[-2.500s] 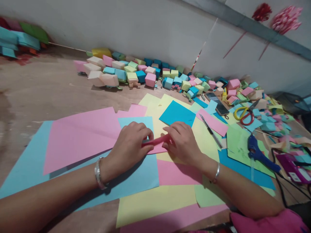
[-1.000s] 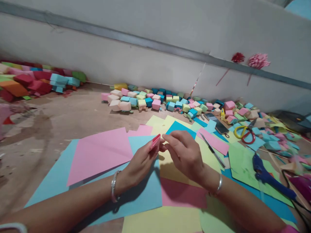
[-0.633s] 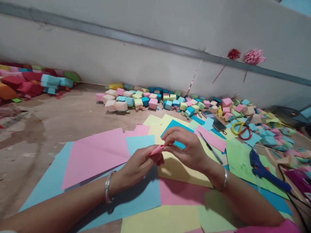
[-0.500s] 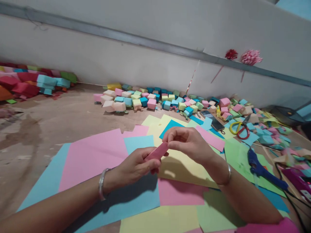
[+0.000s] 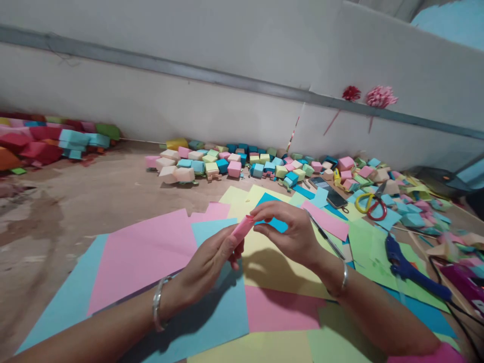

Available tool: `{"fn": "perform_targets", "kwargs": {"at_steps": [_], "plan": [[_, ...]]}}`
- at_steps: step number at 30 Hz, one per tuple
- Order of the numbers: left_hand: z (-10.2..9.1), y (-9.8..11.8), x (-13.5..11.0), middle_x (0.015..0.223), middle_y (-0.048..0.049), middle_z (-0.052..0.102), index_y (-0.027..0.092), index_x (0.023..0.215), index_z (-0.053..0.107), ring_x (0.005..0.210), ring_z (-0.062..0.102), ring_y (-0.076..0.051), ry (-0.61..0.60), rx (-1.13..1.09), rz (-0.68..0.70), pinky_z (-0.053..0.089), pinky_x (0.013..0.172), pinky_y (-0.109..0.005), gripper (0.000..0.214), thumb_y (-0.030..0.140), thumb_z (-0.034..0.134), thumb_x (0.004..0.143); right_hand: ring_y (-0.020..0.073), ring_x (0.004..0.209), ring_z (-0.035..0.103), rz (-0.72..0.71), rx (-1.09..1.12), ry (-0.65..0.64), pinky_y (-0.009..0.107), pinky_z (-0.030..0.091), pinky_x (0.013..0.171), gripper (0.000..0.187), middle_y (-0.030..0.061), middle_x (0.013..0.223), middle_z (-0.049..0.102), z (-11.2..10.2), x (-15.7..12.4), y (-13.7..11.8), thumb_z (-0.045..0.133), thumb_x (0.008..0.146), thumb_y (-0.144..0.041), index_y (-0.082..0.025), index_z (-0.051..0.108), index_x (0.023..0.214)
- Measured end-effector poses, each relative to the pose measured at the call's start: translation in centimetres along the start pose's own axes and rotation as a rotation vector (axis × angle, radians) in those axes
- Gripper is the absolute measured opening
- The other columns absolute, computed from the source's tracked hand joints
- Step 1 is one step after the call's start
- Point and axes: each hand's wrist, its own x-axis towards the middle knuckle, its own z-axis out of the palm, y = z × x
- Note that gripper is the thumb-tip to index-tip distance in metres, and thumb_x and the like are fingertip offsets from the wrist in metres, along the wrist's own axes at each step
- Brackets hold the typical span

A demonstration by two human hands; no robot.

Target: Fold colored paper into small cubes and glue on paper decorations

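Note:
My left hand (image 5: 214,259) is closed around a small piece of folded pink paper (image 5: 243,228), thumb along its near side. The paper stands tilted up, its top end bent into a narrow tube-like opening. At that top end is my right hand (image 5: 289,229), its fingertips touching or very close to the paper's edge. A gap shows between the right thumb and index finger. Beneath both hands lie overlapping coloured sheets: a yellow sheet (image 5: 287,264), a blue sheet (image 5: 212,312) and a large pink sheet (image 5: 147,257).
Several small paper boxes (image 5: 234,169) line the wall, with larger red ones (image 5: 41,151) at far left. To the right lie a pen (image 5: 325,234), a phone (image 5: 328,192), scissors (image 5: 372,205) and a blue glue gun (image 5: 412,275) with a cord.
The pink paper has turned more upright, and its top end now shows a rounded opening. My right thumb has moved away from its fingers. A pen has come into view beside my right wrist.

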Motion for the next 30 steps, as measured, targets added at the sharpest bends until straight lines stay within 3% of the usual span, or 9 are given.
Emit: {"fn": "perform_targets", "kwargs": {"at_steps": [2,6,11,17,20,25,30], "plan": [[0.2,0.0,-0.3,0.074,-0.0006,0.048,0.019,0.081,0.049,0.065,0.046,-0.014,-0.001,0.007,-0.001,0.041,0.06,-0.027,0.039,0.046,0.026,0.099,0.0164,0.086,0.066,-0.039,-0.033,-0.02,0.034,0.056,0.077,0.003,0.0055,0.088,0.071,0.0,-0.1,0.1,0.067,0.082,-0.018,-0.019,0.064,0.081],[0.4,0.0,-0.7,0.07,0.0014,0.045,0.019,0.079,0.047,0.063,0.042,-0.013,0.04,0.102,0.031,0.038,0.06,-0.027,0.035,0.041,0.029,0.1,0.0156,0.082,0.066,0.013,0.092,-0.084,0.032,0.055,0.074,0.006,0.005,0.087,0.07,0.1,-0.2,0.4,0.068,0.083,-0.022,-0.019,0.064,0.082],[0.3,-0.3,-0.6,0.075,0.0004,0.046,0.019,0.083,0.049,0.064,0.042,-0.013,0.059,0.146,0.077,0.039,0.06,-0.026,0.032,0.037,0.028,0.1,0.0152,0.082,0.065,0.006,0.124,-0.067,0.033,0.054,0.075,0.007,0.0045,0.086,0.069,0.2,-0.1,0.2,0.068,0.083,-0.021,-0.019,0.062,0.08],[0.0,-0.7,-0.6,0.089,-0.0037,0.053,0.02,0.087,0.051,0.079,0.046,-0.016,-0.025,0.184,0.135,0.041,0.069,-0.028,0.032,0.036,0.026,0.101,0.0143,0.077,0.063,0.115,0.251,-0.179,0.031,0.053,0.072,0.014,0.0037,0.082,0.066,-0.2,0.0,0.1,0.072,0.079,-0.023,-0.018,0.059,0.076],[-0.1,-0.8,-0.7,0.094,-0.0047,0.053,0.02,0.086,0.05,0.083,0.046,-0.017,-0.04,0.182,0.157,0.041,0.072,-0.029,0.032,0.037,0.027,0.101,0.0142,0.077,0.062,0.044,0.246,-0.186,0.031,0.053,0.071,0.011,0.0037,0.082,0.066,-0.3,0.2,0.2,0.072,0.079,-0.022,-0.017,0.062,0.081],[-0.1,-0.9,-0.7,0.095,-0.005,0.052,0.02,0.084,0.048,0.085,0.045,-0.016,-0.052,0.146,0.178,0.039,0.072,-0.029,0.03,0.034,0.027,0.101,0.0153,0.081,0.064,-0.206,0.061,-0.228,0.029,0.054,0.072,0.004,0.0092,0.086,0.068,-0.6,0.2,0.2,0.068,0.083,-0.015,-0.015,0.065,0.08],[-0.1,-0.8,-0.8,0.085,-0.0024,0.049,0.019,0.085,0.047,0.075,0.043,-0.015,-0.101,0.101,0.141,0.039,0.068,-0.027,0.029,0.032,0.026,0.101,0.0152,0.078,0.064,-0.192,0.06,-0.284,0.026,0.053,0.068,0.009,0.0104,0.084,0.069,-1.1,0.2,-0.2,0.063,0.086,-0.018,-0.014,0.064,0.078]]}}
